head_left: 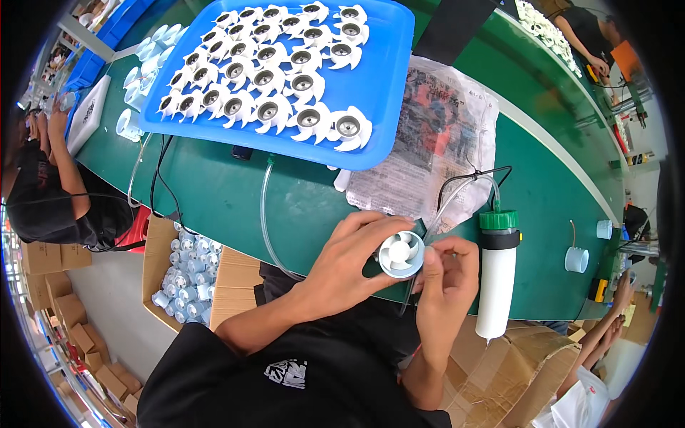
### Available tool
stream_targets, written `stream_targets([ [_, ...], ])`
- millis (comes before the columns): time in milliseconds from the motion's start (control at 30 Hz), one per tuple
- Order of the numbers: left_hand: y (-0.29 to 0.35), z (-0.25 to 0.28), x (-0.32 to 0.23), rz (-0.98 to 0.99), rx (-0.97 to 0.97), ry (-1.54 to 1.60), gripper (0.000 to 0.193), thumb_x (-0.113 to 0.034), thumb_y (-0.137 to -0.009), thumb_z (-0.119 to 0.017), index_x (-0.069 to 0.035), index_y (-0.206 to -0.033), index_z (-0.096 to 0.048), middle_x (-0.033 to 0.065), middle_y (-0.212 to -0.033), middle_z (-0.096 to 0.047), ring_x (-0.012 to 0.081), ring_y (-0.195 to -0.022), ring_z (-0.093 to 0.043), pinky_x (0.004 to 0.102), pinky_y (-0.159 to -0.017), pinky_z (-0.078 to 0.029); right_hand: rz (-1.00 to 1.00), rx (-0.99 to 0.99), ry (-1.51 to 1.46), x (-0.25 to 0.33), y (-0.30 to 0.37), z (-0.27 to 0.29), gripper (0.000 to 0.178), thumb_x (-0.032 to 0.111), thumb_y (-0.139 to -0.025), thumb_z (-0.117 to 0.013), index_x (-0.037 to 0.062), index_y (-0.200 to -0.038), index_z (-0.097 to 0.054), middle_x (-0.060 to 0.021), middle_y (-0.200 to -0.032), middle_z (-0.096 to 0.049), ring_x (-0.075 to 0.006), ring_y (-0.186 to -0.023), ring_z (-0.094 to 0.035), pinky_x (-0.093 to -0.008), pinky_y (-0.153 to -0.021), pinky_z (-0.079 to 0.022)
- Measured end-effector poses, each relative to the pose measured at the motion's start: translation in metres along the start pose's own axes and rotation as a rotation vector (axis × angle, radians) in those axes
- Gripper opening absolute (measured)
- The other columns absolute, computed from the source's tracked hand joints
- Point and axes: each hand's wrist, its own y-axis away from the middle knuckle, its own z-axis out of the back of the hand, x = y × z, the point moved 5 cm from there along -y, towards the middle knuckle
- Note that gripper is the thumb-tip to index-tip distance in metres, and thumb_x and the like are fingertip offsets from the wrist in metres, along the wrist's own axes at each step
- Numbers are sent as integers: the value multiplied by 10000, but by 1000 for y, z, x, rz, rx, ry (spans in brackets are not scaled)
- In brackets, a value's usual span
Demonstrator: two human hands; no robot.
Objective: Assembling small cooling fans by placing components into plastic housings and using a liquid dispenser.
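The person's black shirt [300,378] is filling the bottom of the view, forearms coming up out of it to the edge of the green table [228,200]. The left hand [349,260] is curling around a small white fan wheel [400,255], fingers wrapping the far side and thumb underneath, so it's gripping it with the blades facing up. The right hand [446,278] is pinching in close at the wheel's right edge, fingers mostly closed and touching the rim; it could be holding a thin tool or tube, can't tell. Just right of it a white cylinder with a green cap [496,274] is standing upright with a clear tube [265,214] running off. Further back a blue tray [371,93] is sitting packed with rows of white fan wheels, a sheet of newspaper [428,143] lying beside it. Down left, an open cardboard box [235,282] is holding more white parts, and other people are working at both sides
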Motion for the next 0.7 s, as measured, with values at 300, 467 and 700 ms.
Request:
stream_targets([
  [300,3,2,10,45,34,94,642,-119,-681,-811,-77,-1267,-552,65,-1296,-568,293,-1172,-497,399,-986,-421,424,-19,793,40,11,-4,163,71,-855,-670,3,-710,-638,-100,-638,-491,-228,-509,-450,-351,-463,-341],
  [467,14,16,5,-173,-219,161,575,-158,-671,-873,-96,-1134,-538,146,-1283,-609,325,-1137,-542,418,-964,-408,647,-206,212,50,22,6,493,210,-940,-448,-20,-505,-483,-98,-533,-452,-215,-493,-429,-322,-453,-286],
  [700,43,136,-26,-303,-382,-139,433,-182,-681,-865,-116,-1043,-636,129,-1273,-596,306,-1131,-562,424,-959,-410,592,-315,444,4,31,36,549,314,-1023,-433,13,-567,-489,-89,-532,-456,-214,-496,-437,-361,-486,-367],
])
